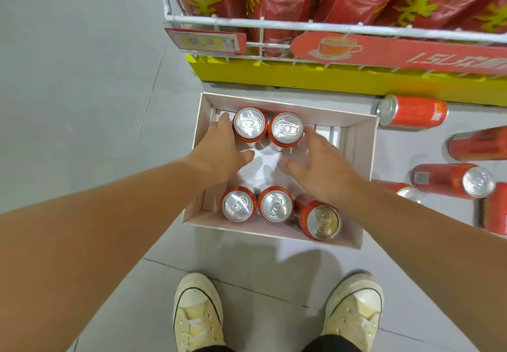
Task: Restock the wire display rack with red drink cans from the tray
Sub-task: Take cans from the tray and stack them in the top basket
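A: Where are the red cans (250,124) sitting?
B: 2 are standing upright in the tray (359,143), directly between the hands; left hand (219,151) is reaching nearer; right hand (322,168) is hovering just beside; both are spreading open, gripping nothing.

Left hand (219,151), right hand (322,168): bare. Left forearm (109,214), right forearm (425,231): bare to frame edge. Left cream canvas lace-up sneaker (196,316), right cream canvas lace-up sneaker (354,313): white rubber toe caps, thin dark line round soles, pale laces, yellowish staining. Black trouser hems (329,345) covered ankles.
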Available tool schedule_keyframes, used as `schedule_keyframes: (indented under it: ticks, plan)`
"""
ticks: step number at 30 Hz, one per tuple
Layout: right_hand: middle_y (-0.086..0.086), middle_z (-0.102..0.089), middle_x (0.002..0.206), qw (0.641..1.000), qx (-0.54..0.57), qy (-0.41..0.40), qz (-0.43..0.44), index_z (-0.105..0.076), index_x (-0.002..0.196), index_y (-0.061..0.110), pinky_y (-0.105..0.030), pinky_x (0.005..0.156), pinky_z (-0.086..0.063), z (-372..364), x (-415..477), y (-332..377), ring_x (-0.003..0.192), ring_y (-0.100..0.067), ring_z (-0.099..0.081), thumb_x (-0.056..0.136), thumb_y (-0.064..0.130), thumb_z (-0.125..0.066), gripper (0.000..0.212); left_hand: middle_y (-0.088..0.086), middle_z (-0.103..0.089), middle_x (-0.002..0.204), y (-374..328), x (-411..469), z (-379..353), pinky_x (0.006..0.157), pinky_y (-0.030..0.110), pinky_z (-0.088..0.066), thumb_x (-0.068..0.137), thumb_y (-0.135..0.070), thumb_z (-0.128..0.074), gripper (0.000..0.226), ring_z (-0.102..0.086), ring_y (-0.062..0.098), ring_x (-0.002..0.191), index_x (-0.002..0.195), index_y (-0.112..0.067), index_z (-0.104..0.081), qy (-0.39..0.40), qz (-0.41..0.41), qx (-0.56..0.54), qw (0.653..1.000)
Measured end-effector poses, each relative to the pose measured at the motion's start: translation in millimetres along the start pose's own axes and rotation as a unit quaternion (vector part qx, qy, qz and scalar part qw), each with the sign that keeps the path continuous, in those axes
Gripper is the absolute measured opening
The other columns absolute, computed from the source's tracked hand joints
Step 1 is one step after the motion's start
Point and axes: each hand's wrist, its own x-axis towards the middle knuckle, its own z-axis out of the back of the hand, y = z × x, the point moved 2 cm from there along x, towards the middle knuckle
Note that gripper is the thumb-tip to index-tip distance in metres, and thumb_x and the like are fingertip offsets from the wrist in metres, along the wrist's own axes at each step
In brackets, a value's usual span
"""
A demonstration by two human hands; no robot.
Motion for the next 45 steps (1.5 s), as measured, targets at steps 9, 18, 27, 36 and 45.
schedule_keyframes:
  ticks: [9,18,27,36,45]
  plan:
    - [0.019,-0.070,0.099,0.946,0.296,-0.130,0.017,-0.061,0.117,0.024,-0.006,0.076,-0.046,-20,33,-9,0.088,0.015,-0.064,0.069,0.018,-0.091,0.057,-0.007,-0.070,0.113,6,16,-12,0.091,0.024,-0.052,0.064,-0.018,-0.093,0.065,-0.066,0.009,0.102,0.120,-0.022,-0.059,-0.064,-0.058,-0.204,0.975]
    - [0.002,-0.075,0.097,0.929,0.356,-0.094,-0.030,-0.068,0.108,0.016,-0.029,0.084,-0.055,43,-25,9,0.090,-0.010,-0.070,0.070,0.036,-0.086,0.046,0.005,-0.072,0.113,-25,-27,44,0.092,0.036,-0.057,0.053,-0.034,-0.092,0.072,-0.071,0.017,0.103,0.118,-0.016,-0.066,0.022,0.012,-0.311,0.950]
    - [0.009,-0.072,0.080,0.907,0.399,-0.138,0.016,-0.073,0.095,0.019,-0.012,0.061,-0.051,164,-125,93,0.066,0.006,-0.064,0.083,0.024,-0.081,0.015,0.002,-0.075,0.111,-126,-124,161,0.086,0.036,-0.061,0.077,-0.023,-0.085,0.045,-0.074,0.013,0.096,0.119,-0.020,-0.068,0.050,-0.022,-0.355,0.933]
    - [-0.001,-0.077,0.087,0.875,0.441,-0.195,0.034,-0.073,0.093,0.016,-0.031,0.071,-0.059,293,-278,188,0.074,-0.009,-0.070,0.080,0.031,-0.082,0.021,-0.006,-0.078,0.098,-241,-265,289,0.074,0.028,-0.058,0.080,-0.027,-0.080,0.027,-0.075,0.012,0.091,0.106,-0.023,-0.074,0.020,-0.091,-0.356,0.930]
    - [0.005,-0.075,0.072,0.853,0.432,-0.281,0.080,-0.073,0.082,0.018,-0.038,0.071,-0.061,487,-456,317,0.067,-0.012,-0.070,0.077,0.043,-0.081,0.028,-0.003,-0.079,0.095,-397,-421,495,0.066,0.018,-0.055,0.081,-0.023,-0.080,0.028,-0.075,0.011,0.085,0.107,-0.018,-0.073,0.017,-0.223,-0.293,0.930]
